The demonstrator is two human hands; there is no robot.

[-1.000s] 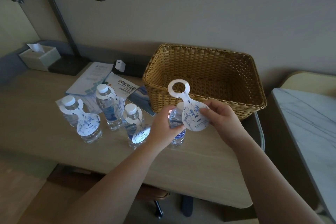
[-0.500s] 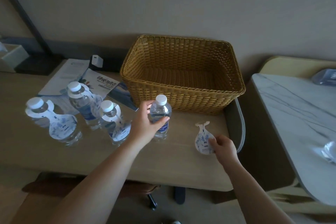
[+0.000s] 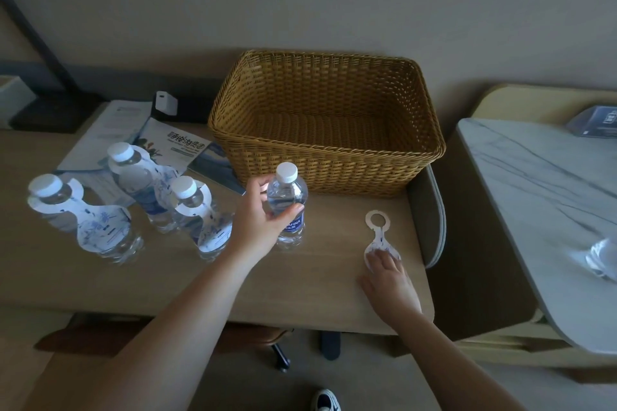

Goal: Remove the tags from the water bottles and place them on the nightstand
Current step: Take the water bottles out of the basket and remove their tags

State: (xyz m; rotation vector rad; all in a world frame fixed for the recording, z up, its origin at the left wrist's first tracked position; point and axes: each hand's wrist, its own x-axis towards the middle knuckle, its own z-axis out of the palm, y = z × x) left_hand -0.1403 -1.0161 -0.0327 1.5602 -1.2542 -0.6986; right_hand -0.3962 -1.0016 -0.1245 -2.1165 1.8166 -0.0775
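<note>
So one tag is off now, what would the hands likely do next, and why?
Probably the left hand carries the bare bottle it grips over to the marble-topped nightstand. The right hand rests on the removed tag, flat on the desk, so that bottle looks finished; three others still wear tags.

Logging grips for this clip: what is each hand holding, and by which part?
Left hand grips the untagged bottle around its upper body. Right hand holds nothing, fingertips pressing the tag flat on the desk.
</note>
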